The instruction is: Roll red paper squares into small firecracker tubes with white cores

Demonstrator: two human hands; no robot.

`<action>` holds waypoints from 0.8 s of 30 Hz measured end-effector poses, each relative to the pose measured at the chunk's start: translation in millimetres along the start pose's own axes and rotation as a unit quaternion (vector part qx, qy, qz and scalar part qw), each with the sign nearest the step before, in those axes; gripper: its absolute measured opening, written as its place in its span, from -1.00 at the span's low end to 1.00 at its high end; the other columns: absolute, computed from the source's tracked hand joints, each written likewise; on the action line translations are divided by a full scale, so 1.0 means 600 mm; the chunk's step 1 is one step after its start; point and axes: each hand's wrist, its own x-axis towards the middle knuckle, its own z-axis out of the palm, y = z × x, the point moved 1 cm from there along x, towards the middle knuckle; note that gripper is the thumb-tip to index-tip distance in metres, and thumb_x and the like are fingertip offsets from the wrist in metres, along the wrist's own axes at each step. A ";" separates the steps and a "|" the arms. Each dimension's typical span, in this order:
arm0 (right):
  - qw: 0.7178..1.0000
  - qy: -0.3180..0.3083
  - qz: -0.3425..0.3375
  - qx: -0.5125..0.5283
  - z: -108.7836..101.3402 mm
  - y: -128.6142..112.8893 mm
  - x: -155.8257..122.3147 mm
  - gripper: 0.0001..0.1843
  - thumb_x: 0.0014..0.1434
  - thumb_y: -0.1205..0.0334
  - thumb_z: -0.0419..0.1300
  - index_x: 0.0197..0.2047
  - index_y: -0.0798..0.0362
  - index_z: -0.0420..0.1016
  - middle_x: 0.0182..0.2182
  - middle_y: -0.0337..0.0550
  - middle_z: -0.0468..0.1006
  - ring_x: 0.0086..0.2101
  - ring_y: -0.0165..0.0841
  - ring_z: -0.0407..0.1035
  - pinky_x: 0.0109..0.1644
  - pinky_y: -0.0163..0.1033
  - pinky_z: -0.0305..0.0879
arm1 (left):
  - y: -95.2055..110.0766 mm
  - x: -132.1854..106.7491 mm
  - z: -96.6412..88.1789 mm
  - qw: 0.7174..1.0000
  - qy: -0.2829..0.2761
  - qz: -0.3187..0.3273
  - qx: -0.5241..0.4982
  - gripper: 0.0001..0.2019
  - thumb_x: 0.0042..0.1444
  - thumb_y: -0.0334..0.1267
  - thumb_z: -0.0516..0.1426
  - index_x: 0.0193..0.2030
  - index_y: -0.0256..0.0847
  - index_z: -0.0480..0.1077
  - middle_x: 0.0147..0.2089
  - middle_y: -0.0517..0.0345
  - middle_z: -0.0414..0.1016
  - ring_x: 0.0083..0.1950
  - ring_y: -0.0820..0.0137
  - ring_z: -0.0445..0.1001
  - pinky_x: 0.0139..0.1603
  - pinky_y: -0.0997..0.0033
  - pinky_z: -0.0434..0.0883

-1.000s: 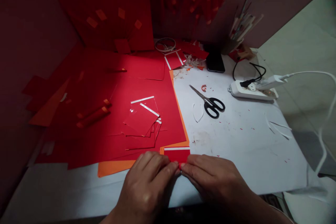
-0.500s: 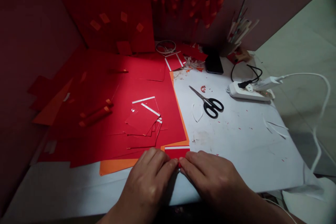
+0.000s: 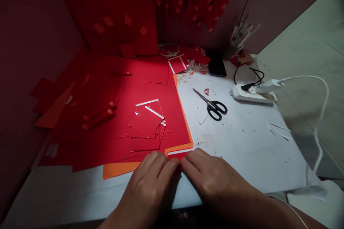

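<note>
Between my hands, at the near edge of the table, lies a small piece of red paper (image 3: pixel 176 155) with a white strip along its far edge. My left hand (image 3: pixel 154 177) grips its left side, fingers curled and thumb pressing near the middle. My right hand (image 3: pixel 206 171) grips the right side the same way, thumb close to the other thumb. The paper's near edge is mostly hidden under the fingers and looks rolled. Just beyond, a loose pile of red paper squares (image 3: pixel 146 123), some with white strips, rests on large red sheets (image 3: pixel 176 114).
Black-handled scissors (image 3: pixel 212 105) lie on the white table cover (image 3: pixel 242 157). A power strip (image 3: pixel 252 93) with plugs and cables sits to the right. Farther back are a phone (image 3: pixel 217 66), a brush holder (image 3: pixel 231 50) and paper scraps (image 3: pixel 197 65). Orange paper (image 3: pixel 120 169) shows under the red sheets.
Both hands have shifted slightly forward over the red paper, the right fingers most, so less of it shows. The camera view has tilted a little; the other things lie as before.
</note>
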 end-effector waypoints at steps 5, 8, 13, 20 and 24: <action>0.999 0.034 -0.029 -0.008 0.003 0.002 0.001 -0.83 0.12 0.52 0.13 -0.25 0.13 0.47 -0.41 -0.11 0.49 -0.47 -0.27 0.25 -0.53 -0.17 -0.04 | -0.002 -0.005 -0.003 1.000 0.013 0.004 -0.001 -0.83 0.34 -0.42 -0.02 0.00 -0.22 0.33 -0.22 0.05 0.44 -0.25 0.27 0.35 -0.28 0.27 0.36; 0.998 0.038 -0.052 -0.008 0.004 0.004 0.007 -0.82 0.11 0.53 0.11 -0.26 0.14 0.46 -0.40 -0.11 0.50 -0.45 -0.27 0.27 -0.51 -0.18 0.02 | -0.003 -0.003 0.000 1.000 0.028 -0.005 -0.007 -0.88 0.33 -0.44 0.01 -0.11 -0.19 0.34 -0.31 0.13 0.42 -0.32 0.32 0.35 -0.35 0.33 0.33; 0.996 0.013 -0.082 -0.043 0.014 0.004 0.009 -0.82 0.16 0.48 0.05 -0.22 0.16 0.44 -0.38 -0.06 0.49 -0.44 -0.25 0.24 -0.49 -0.17 0.04 | -0.005 -0.001 0.005 0.997 0.065 -0.035 0.002 -0.95 0.29 -0.39 0.13 -0.21 -0.18 0.37 -0.40 0.21 0.41 -0.41 0.37 0.36 -0.40 0.36 0.32; 0.992 0.123 0.011 0.041 -0.021 0.013 0.004 -0.81 0.34 0.40 -0.01 -0.21 0.12 0.42 -0.41 -0.10 0.47 -0.40 -0.24 0.30 -0.43 -0.18 0.14 | 0.017 -0.002 -0.037 0.957 0.289 -0.010 0.027 -0.83 0.08 -0.38 0.32 -0.17 -0.20 0.48 -0.29 0.16 0.56 -0.24 0.36 0.51 -0.15 0.40 0.50; 0.958 0.255 0.083 0.103 -0.044 0.004 0.014 -0.84 0.33 0.38 0.03 -0.14 0.17 0.43 -0.37 -0.06 0.50 -0.37 -0.26 0.36 -0.34 -0.18 0.30 | 0.030 0.017 -0.036 0.953 0.239 -0.095 -0.160 -0.79 0.10 -0.47 0.24 -0.23 -0.05 0.60 -0.35 0.32 0.68 -0.39 0.50 0.62 -0.35 0.68 0.53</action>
